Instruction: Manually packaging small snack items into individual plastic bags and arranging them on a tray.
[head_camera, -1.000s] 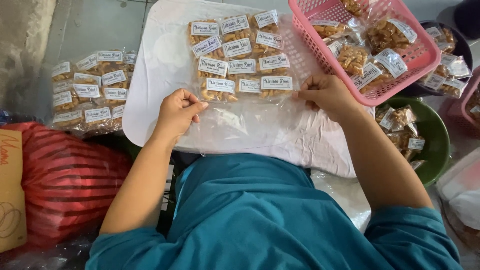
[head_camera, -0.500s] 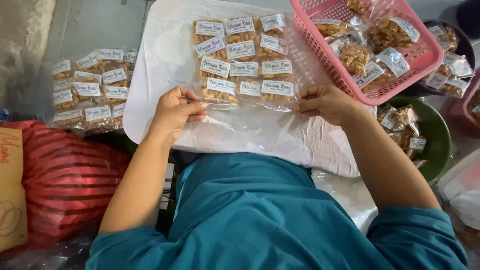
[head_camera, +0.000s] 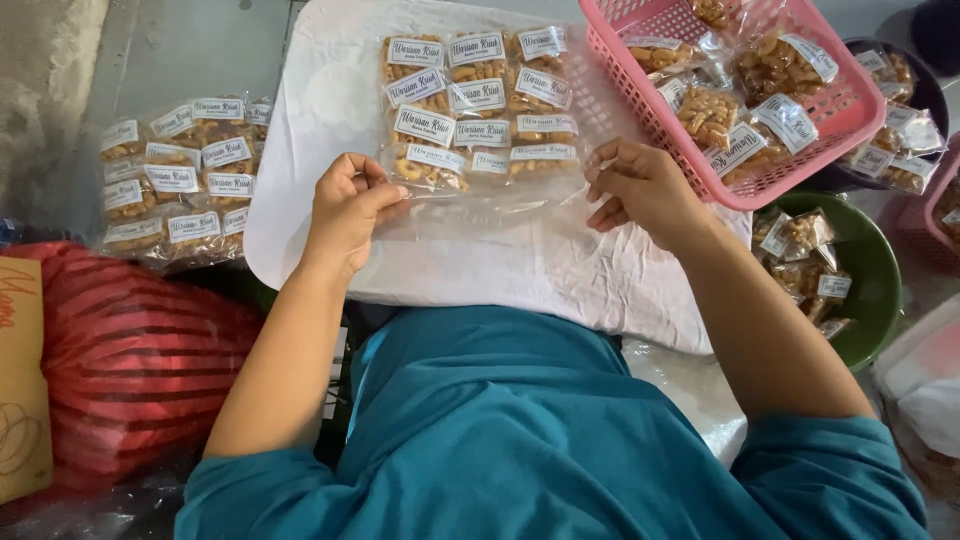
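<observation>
A large clear plastic bag (head_camera: 480, 205) lies on a white cloth-covered surface (head_camera: 320, 110), filled with several small labelled snack packets (head_camera: 470, 100) in rows. My left hand (head_camera: 345, 205) pinches the bag's open near edge at its left corner. At the right corner of that edge, my right hand (head_camera: 640, 185) holds the plastic with its fingertips. The bag's mouth stretches between both hands.
A pink basket (head_camera: 810, 130) of snack packets sits at upper right. A green bowl (head_camera: 875, 270) with more packets is at right. Another filled clear bag (head_camera: 175, 175) lies at left, above a red sack (head_camera: 120, 360). My teal clothing fills the foreground.
Both hands have shifted slightly nearer along the bag's open edge, pulling the plastic taut. The packets inside stay in place.
</observation>
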